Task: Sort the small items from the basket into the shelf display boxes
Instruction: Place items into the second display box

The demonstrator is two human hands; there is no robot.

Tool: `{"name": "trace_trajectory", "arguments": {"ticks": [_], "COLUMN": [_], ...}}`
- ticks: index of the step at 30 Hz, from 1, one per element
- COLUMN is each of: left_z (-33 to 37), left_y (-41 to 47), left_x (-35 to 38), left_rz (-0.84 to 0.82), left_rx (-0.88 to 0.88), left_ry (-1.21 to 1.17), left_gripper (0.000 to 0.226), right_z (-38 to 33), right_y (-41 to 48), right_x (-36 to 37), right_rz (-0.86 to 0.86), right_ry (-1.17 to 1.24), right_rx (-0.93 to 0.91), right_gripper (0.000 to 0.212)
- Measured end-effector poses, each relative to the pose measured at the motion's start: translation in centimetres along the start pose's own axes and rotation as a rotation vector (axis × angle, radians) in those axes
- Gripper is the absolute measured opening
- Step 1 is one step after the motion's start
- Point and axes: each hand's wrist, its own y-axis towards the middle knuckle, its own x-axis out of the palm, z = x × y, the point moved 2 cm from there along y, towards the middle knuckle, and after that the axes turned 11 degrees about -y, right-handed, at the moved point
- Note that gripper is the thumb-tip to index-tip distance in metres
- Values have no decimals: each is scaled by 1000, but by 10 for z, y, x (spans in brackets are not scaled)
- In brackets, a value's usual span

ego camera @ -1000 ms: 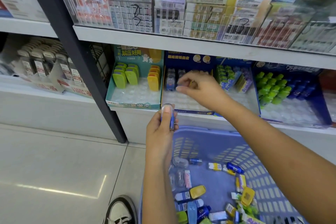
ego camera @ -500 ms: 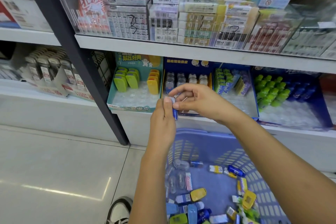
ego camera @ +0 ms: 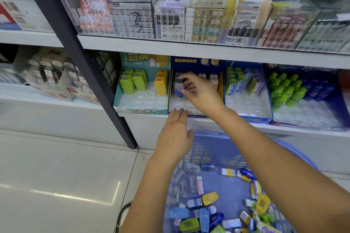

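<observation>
A lavender plastic basket (ego camera: pixel 295 145) stands on the floor below the shelf, with several small erasers and correction tapes in its bottom. My right hand (ego camera: pixel 198 91) reaches into the dark blue display box (ego camera: pixel 197 61) on the lower shelf. Its thumb and fingers pinch a small clear-and-blue item (ego camera: pixel 179 89) at the box's left column, next to others like it. My left hand (ego camera: pixel 175 130) hovers with straight fingers and holds nothing, its fingertips at the front edge of that box.
A teal box (ego camera: pixel 141 108) with green and yellow items sits left of the blue one. Right of it are a box (ego camera: pixel 246 104) of green and purple packs and a box (ego camera: pixel 306 117) of green and blue bottles. A dark shelf post (ego camera: pixel 91 73) stands left. A shoe (ego camera: pixel 123 215) shows below.
My left hand passed the small blue item to my right hand and is now empty. My right hand carried the item back into the blue display box.
</observation>
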Motion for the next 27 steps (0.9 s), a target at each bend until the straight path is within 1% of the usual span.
{"name": "trace_trajectory", "arguments": {"ticks": [3,6,10,13,14,16,17,18,19,20,21,23,25,27], "left_z": [-1,-3,-6,-3,-1,2,2,2,1,0,-2,-7,-16,-29], "left_y": [1,1,1,1,0,-7,-11,-15,-18,-19,-19,-19,-27,-40], "left_x": [0,0,0,-1,-1,-3,-2,2,9,20,35,75,120,162], "left_rz": [0,-3,-9,-19,5,137,214,254,241,172,57,-235,-492,-673], "left_rx": [4,6,21,12,16,59,86,93,77,39,-13,-106,-159,-194], "left_ry": [2,-8,-4,-8,-33,-121,-175,-222,-249,-250,-228,-116,-31,15], "left_gripper": [61,62,63,61,58,45,37,30,24,21,20,23,36,49], "right_z": [1,0,-2,-10,-12,-14,-12,-6,4,17,33,66,95,115], "right_y": [-1,-2,1,7,7,-6,-19,-35,-54,-76,-99,-150,-200,-242], "right_x": [7,13,15,7,2,-12,-20,-27,-33,-35,-33,-18,8,34], "right_rz": [-49,-69,-51,-108,-137,-154,-133,-111,-112,-148,-232,-506,-828,-1083], "right_ry": [-118,-151,-188,-276,-305,-307,-278,-244,-218,-211,-228,-337,-436,-399], "right_rx": [-28,-29,-3,-6,-23,-62,-59,-39,0,52,117,237,318,397], "right_gripper": [31,29,28,31,33,35,30,21,13,7,6,17,33,42]}}
